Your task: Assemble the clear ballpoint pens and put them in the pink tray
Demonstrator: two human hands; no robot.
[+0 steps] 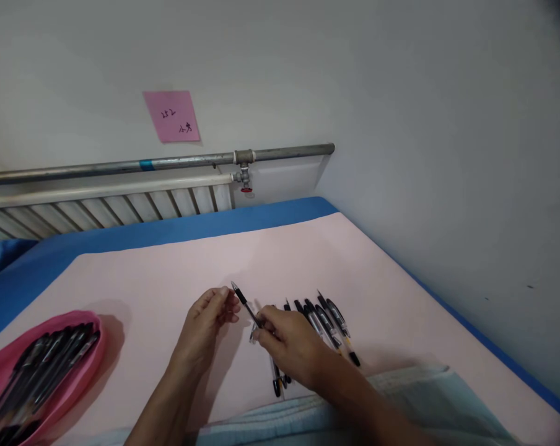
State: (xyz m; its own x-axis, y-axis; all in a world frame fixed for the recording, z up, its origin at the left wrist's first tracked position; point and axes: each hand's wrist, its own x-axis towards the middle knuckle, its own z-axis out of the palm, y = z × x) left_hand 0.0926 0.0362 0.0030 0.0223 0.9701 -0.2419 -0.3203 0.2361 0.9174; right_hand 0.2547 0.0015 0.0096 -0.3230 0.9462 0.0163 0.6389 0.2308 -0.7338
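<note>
Grips a pen (pixel 246 303) with the right hand (pixel 287 341); cannot tell the hold of the left hand (pixel 208 314) near its tip (pixel 234 285). Probably light, stiff, smooth; best pinched mid-barrel.

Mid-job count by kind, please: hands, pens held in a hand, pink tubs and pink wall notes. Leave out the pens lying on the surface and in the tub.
Left hand and right hand: 2
Held pen, in the right hand: 1
Pink tub: 1
Pink wall note: 1
Total: 5
</note>
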